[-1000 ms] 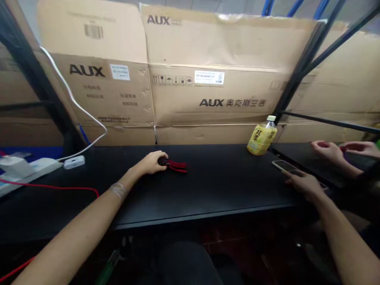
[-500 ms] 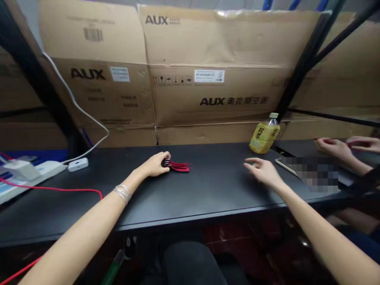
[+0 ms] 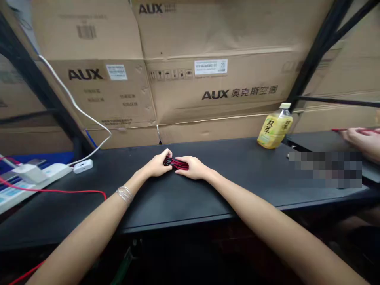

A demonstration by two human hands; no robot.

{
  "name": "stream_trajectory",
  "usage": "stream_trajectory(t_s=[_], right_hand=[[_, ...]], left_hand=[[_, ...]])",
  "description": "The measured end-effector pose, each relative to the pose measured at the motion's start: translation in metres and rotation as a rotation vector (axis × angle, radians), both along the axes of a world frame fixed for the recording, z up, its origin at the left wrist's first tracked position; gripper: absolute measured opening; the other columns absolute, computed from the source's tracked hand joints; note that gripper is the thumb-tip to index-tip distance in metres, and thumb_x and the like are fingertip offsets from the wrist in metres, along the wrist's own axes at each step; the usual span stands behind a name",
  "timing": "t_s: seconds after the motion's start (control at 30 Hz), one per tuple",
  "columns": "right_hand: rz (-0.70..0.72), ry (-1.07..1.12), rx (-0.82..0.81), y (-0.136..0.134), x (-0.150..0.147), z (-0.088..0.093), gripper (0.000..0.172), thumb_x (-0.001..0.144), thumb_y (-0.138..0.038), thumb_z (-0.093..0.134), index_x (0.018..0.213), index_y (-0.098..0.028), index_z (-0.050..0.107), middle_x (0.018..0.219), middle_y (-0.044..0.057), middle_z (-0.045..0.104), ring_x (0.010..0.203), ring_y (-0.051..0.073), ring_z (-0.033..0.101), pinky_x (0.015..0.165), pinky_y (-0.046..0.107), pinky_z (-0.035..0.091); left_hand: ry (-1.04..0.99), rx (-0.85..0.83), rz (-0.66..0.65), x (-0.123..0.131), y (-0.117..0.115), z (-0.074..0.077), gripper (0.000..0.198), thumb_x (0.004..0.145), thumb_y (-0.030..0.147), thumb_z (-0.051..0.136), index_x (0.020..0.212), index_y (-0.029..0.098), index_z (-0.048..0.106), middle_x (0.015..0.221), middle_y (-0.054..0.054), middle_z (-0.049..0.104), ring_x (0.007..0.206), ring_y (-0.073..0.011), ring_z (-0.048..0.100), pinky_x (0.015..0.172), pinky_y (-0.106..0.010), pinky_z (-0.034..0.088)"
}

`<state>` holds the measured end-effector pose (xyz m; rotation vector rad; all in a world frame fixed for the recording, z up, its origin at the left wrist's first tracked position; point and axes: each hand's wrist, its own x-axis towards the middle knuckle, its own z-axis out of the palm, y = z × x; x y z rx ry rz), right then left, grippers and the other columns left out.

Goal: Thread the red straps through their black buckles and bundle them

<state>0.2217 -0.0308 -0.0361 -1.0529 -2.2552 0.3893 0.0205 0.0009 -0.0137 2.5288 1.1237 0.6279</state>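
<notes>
Straight ahead in the head view, a bundle of red and black cables (image 3: pixel 175 163) lies on a black table (image 3: pixel 178 209), right between the person's two hands. Its long axis runs roughly side to side across the tabletop, sloping slightly toward the person at the right end. The black end points toward the left hand (image 3: pixel 156 166), and the red strands run toward the right hand (image 3: pixel 192 167). Neither hand is farther off: both are touching the bundle. The grip is together and closed, with the left fingers (image 3: pixel 166 155) curled over the black end from the far side and the right fingers (image 3: pixel 181 160) laid over the red strands, their tips nearly meeting near the middle. How tight the hold is, I cannot tell. A metal bracelet (image 3: pixel 124 194) circles the left wrist.

Further right, a yellow-labelled drink bottle (image 3: pixel 274 131) stands by a wall of cardboard boxes (image 3: pixel 216 79). Past it, a co-worker's hand (image 3: pixel 360 141) holds a red cord (image 3: pixel 338 130) over a second table (image 3: pixel 314 140), beside a blurred patch (image 3: pixel 325 169). Off to the left, a power strip (image 3: pixel 44 176), a small white box (image 3: pixel 83 166) and a red wire (image 3: pixel 59 191) sit on the black table.
</notes>
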Motion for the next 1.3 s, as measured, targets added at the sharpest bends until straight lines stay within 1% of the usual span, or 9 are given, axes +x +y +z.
stream_trajectory(t_s=[0.07,0.17,0.33,0.5,0.6,0.7,0.93,1.07,1.3], right_hand=[[0.013,0.045,-0.075,-0.003,0.01,0.002,0.043,0.076,-0.036,0.061,0.116,-0.021,0.06,0.109,0.005,0.064,0.098,0.022,0.059,0.087,0.032,0.043],[-0.025,0.053,-0.163,-0.005,0.024,0.009,0.035,0.079,-0.03,0.058,0.113,-0.026,0.062,0.105,0.001,0.066,0.097,0.021,0.06,0.086,0.031,0.044],[-0.053,-0.012,-0.076,-0.004,0.027,0.012,0.03,0.081,-0.031,0.056,0.108,-0.024,0.065,0.103,0.002,0.067,0.094,0.021,0.061,0.083,0.028,0.044],[-0.068,-0.064,0.002,-0.002,0.026,0.006,0.03,0.082,-0.032,0.054,0.109,-0.025,0.065,0.1,0.002,0.068,0.091,0.02,0.061,0.081,0.027,0.044],[-0.118,-0.082,0.016,-0.001,0.026,0.005,0.029,0.081,-0.03,0.056,0.107,-0.025,0.066,0.101,0.003,0.067,0.092,0.019,0.061,0.082,0.026,0.044],[-0.126,-0.084,0.014,-0.001,0.026,0.006,0.029,0.076,-0.027,0.062,0.104,-0.024,0.068,0.1,0.004,0.067,0.09,0.018,0.06,0.082,0.024,0.043],[-0.162,0.015,-0.226,0.002,0.035,0.01,0.038,0.063,-0.03,0.074,0.1,-0.023,0.069,0.089,0.002,0.068,0.077,0.014,0.057,0.069,0.022,0.043],[-0.171,0.047,-0.245,0.003,0.038,0.009,0.034,0.064,-0.023,0.073,0.098,-0.022,0.07,0.08,0.0,0.066,0.071,0.012,0.054,0.065,0.022,0.041],[-0.15,0.101,-0.273,0.005,0.039,0.005,0.032,0.063,-0.024,0.073,0.095,-0.019,0.071,0.073,0.0,0.064,0.065,0.01,0.052,0.063,0.022,0.04]], left_hand=[[-0.025,0.004,0.02,-0.001,0.001,0.0,0.03,0.066,0.026,0.054,0.092,0.021,0.041,0.078,0.003,0.051,0.064,-0.0128,0.046,0.062,-0.024,0.036],[-0.076,0.007,0.029,-0.003,0.001,0.0,0.032,0.065,0.027,0.056,0.091,0.021,0.04,0.079,0.003,0.051,0.066,-0.0127,0.046,0.062,-0.024,0.036],[-0.114,-0.034,-0.014,-0.004,0.002,-0.002,0.033,0.063,0.028,0.062,0.088,0.02,0.041,0.082,0.002,0.052,0.071,-0.0134,0.048,0.067,-0.026,0.038],[-0.143,-0.102,-0.066,-0.004,0.002,-0.002,0.04,0.06,0.035,0.068,0.086,0.019,0.042,0.083,0.0,0.053,0.074,-0.0147,0.05,0.068,-0.027,0.039],[-0.158,-0.175,-0.117,-0.003,0.002,0.0,0.037,0.065,0.041,0.065,0.084,0.018,0.043,0.081,0.0,0.053,0.072,-0.0147,0.049,0.067,-0.026,0.039],[-0.145,-0.199,-0.13,-0.001,0.002,0.003,0.037,0.063,0.042,0.066,0.082,0.018,0.045,0.078,0.0,0.052,0.07,-0.0144,0.048,0.065,-0.026,0.038],[0.025,-0.088,-0.097,0.008,-0.008,0.013,0.027,0.065,0.035,0.062,0.082,0.018,0.05,0.073,0.003,0.052,0.065,-0.0131,0.045,0.061,-0.023,0.033],[0.013,-0.077,-0.093,0.005,-0.008,0.014,0.03,0.063,0.036,0.063,0.084,0.018,0.05,0.079,0.001,0.055,0.07,-0.0145,0.047,0.063,-0.024,0.034],[-0.016,-0.123,-0.108,-0.001,-0.003,0.011,0.036,0.059,0.035,0.065,0.087,0.018,0.049,0.082,0.0,0.056,0.073,-0.0158,0.05,0.066,-0.025,0.036]])
